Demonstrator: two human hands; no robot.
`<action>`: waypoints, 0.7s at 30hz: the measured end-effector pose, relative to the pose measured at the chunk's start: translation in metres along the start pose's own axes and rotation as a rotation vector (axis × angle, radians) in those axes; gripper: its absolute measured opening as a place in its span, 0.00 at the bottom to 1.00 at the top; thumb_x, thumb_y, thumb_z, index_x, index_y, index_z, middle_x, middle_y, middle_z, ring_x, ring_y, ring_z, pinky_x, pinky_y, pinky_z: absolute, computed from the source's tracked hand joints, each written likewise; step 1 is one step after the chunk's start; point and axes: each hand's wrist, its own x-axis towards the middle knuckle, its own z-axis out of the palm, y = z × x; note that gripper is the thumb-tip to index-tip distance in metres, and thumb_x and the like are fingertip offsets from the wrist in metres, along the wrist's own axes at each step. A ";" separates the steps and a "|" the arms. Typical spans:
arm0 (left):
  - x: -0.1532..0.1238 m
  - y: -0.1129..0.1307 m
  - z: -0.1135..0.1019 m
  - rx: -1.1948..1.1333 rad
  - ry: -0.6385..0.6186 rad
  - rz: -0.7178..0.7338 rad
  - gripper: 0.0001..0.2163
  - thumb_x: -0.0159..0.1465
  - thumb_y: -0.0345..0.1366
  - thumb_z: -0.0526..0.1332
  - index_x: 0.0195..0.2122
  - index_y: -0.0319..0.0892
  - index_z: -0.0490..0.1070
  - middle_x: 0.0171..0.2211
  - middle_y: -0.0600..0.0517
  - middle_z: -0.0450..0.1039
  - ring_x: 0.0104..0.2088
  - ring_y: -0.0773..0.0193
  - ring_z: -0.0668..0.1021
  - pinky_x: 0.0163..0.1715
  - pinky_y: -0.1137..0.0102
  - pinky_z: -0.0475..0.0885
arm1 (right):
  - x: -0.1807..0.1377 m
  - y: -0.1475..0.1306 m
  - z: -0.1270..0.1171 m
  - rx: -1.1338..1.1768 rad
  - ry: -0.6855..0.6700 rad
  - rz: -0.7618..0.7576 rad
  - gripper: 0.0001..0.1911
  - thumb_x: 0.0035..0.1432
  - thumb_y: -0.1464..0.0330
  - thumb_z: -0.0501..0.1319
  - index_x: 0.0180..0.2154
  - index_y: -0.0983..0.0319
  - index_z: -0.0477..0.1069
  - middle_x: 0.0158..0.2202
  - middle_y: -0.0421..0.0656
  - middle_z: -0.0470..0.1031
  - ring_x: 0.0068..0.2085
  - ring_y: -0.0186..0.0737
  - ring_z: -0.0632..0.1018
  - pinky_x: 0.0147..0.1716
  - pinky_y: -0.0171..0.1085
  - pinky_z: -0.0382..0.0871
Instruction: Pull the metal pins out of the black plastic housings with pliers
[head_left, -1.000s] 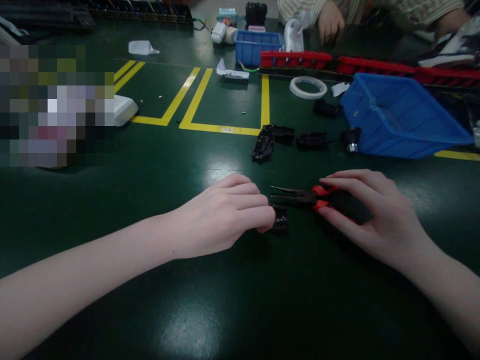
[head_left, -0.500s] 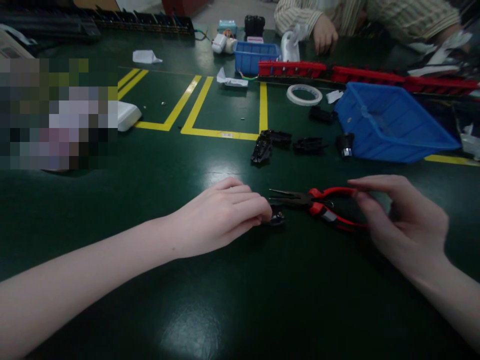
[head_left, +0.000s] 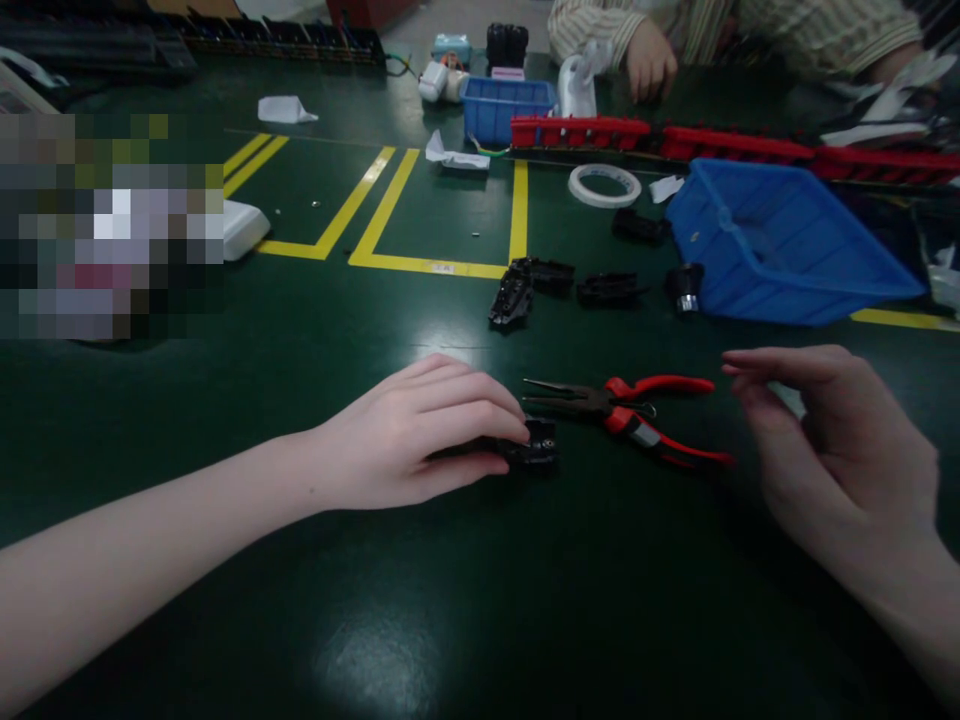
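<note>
My left hand rests on the table with its thumb and fingers around a small black plastic part. The part's right end, with a round metal spot, sticks out past the fingertips; the rest is hidden under the hand. Just to the right lie long-nose pliers with red handles, flat on the table, jaws pointing left and slightly apart. Beyond the handle ends hovers my right hand, holding nothing, its index finger and thumb stretched toward the pliers but clear of them.
Several black plastic parts lie farther back, near a blue bin and a black cylindrical piece. A tape roll, red strips and a small blue basket are behind. Across the table rests another person's hand.
My right hand has let go of the pliers' handles and moved right, away from them. The left fingers have shifted, baring more of the black part. The view has turned slightly.
</note>
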 end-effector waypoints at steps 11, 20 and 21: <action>0.001 -0.005 -0.001 0.121 -0.138 -0.192 0.16 0.62 0.44 0.61 0.46 0.40 0.70 0.45 0.47 0.69 0.45 0.59 0.71 0.46 0.64 0.66 | -0.003 0.010 0.014 -0.157 -0.349 -0.179 0.35 0.55 0.50 0.57 0.58 0.61 0.56 0.52 0.53 0.66 0.51 0.54 0.71 0.47 0.53 0.70; 0.002 -0.007 0.002 0.122 -0.131 -0.145 0.16 0.63 0.43 0.60 0.48 0.39 0.69 0.42 0.48 0.69 0.43 0.60 0.69 0.43 0.66 0.65 | 0.000 -0.003 -0.003 -0.130 -0.101 -0.218 0.29 0.50 0.56 0.65 0.52 0.59 0.65 0.43 0.47 0.71 0.38 0.42 0.75 0.31 0.38 0.71; 0.002 -0.008 0.002 0.124 -0.134 -0.136 0.16 0.63 0.44 0.60 0.48 0.39 0.69 0.42 0.48 0.69 0.42 0.60 0.69 0.43 0.66 0.65 | 0.000 -0.003 -0.005 -0.119 -0.102 -0.220 0.29 0.50 0.56 0.64 0.52 0.59 0.65 0.43 0.48 0.71 0.39 0.42 0.75 0.31 0.38 0.71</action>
